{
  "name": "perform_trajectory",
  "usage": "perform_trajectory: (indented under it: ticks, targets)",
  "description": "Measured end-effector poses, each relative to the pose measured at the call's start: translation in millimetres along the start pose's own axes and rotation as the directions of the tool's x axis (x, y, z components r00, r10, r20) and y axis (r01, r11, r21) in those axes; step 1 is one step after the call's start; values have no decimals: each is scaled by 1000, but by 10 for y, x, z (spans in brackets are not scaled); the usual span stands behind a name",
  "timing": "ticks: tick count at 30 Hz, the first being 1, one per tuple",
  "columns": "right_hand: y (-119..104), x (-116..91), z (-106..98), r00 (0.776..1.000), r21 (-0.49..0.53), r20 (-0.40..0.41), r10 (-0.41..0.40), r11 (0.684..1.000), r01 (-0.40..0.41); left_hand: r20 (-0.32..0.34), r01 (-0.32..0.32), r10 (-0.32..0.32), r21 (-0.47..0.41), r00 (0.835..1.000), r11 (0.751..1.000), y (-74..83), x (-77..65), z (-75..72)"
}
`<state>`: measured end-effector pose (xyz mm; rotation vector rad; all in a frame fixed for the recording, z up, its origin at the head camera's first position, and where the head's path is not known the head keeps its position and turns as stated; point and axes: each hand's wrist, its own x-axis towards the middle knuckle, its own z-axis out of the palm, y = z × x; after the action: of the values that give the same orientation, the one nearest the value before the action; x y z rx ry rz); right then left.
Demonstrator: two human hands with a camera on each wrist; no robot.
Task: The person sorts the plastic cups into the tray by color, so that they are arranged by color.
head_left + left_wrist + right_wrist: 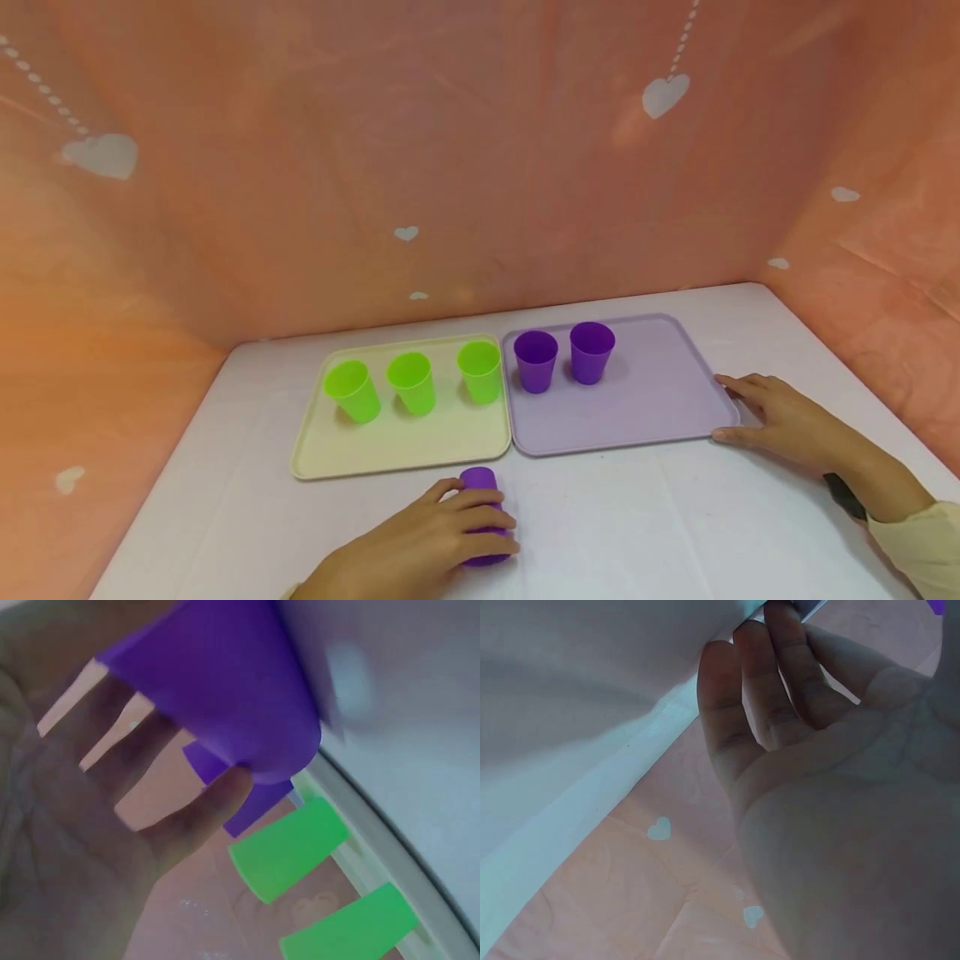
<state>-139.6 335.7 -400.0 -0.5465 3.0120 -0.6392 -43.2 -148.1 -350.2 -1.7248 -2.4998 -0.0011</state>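
Observation:
Several fingers of my left hand lie curled over a purple cup, which seems to lie on its side with its narrow end towards the trays. In the left wrist view this purple cup fills the top, the palm apart from it; the thumb cannot be made out. My right hand rests at the right edge of a lilac tray, thumb and fingers spread and touching its rim. On that tray stand two upright purple cups.
A cream tray adjoins the lilac one on the left. It carries three upright green cups. White cloth covers the table, and an orange curtain with hearts rises behind and at both sides.

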Motion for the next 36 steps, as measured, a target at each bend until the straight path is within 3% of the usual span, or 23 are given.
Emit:
perform_trajectory:
  ticks: [4,10,13,17,24,30,36]
  targets:
    - [1,-5,-1,1000,1,2,-3,1000,3,-1,40,-40,3,999,999,-4,-10,3]
    - [-2,-8,3,1000,-3,2,-2,1000,2,88,49,-46,-30,995,998,-1,-12,-11]
    - [-2,-6,7,1000,-6,5,2,1000,-2,102,40,-39,-5,994,999,6,-6,-8]
    - [-1,-5,11,1000,-11,2,-3,1000,3,51,25,-27,54,998,998,9,-5,12]
    - [-2,-3,27,1000,-3,-12,-13,1000,13,-1,50,-50,77,999,996,-63,-17,-2]
    - [-6,9,33,1000,0,-4,-16,1000,16,-34,132,-133,-38,991,991,-150,18,-93]
    - [14,0,22,1000,-13,-4,-7,1000,6,-60,232,-242,-141,968,962,-248,230,-237]
